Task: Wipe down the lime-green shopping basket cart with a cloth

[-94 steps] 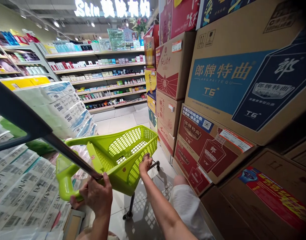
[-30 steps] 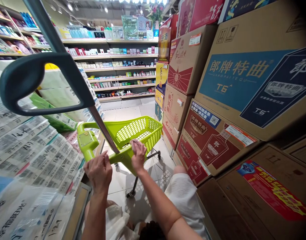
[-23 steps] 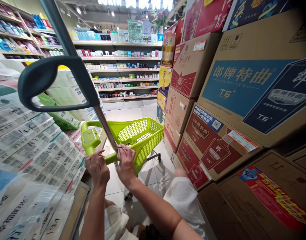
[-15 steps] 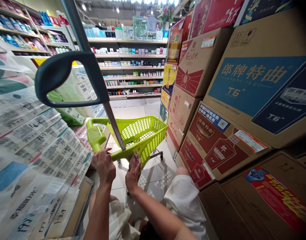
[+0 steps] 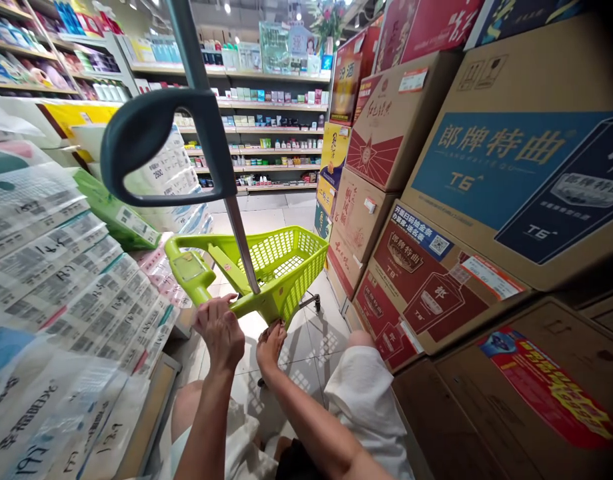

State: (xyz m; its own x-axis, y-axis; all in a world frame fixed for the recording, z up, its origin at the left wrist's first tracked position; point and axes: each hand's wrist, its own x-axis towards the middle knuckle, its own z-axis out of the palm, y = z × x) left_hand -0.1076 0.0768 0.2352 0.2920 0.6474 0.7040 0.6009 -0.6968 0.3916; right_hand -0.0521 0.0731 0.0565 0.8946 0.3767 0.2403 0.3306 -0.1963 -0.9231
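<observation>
A lime-green shopping cart (image 5: 293,283) with a perforated basket stands in front of me. My left hand (image 5: 221,330) is closed around the near end of its green handlebar. Lower and to the right, my right hand (image 5: 272,345) is closed on a small crumpled greyish-brown cloth (image 5: 275,325), held against the underside of the cart's near corner. Most of the cloth is hidden by my fingers. A dark grey looped grip (image 5: 161,147) on a metal pole (image 5: 243,243) rises beside the cart's near side, its top out of view.
Stacked cartons (image 5: 506,160) wall the right side closely. On the left are piled plastic-wrapped paper packs (image 5: 51,267) with handwritten prices. Shelves (image 5: 271,130) of small goods stand at the back, beyond the tiled floor (image 5: 276,210). My knees flank my arms.
My right hand has slid down with the cloth from the cart's near side to beneath its corner. My left hand stays on the handlebar. The view has shifted slightly.
</observation>
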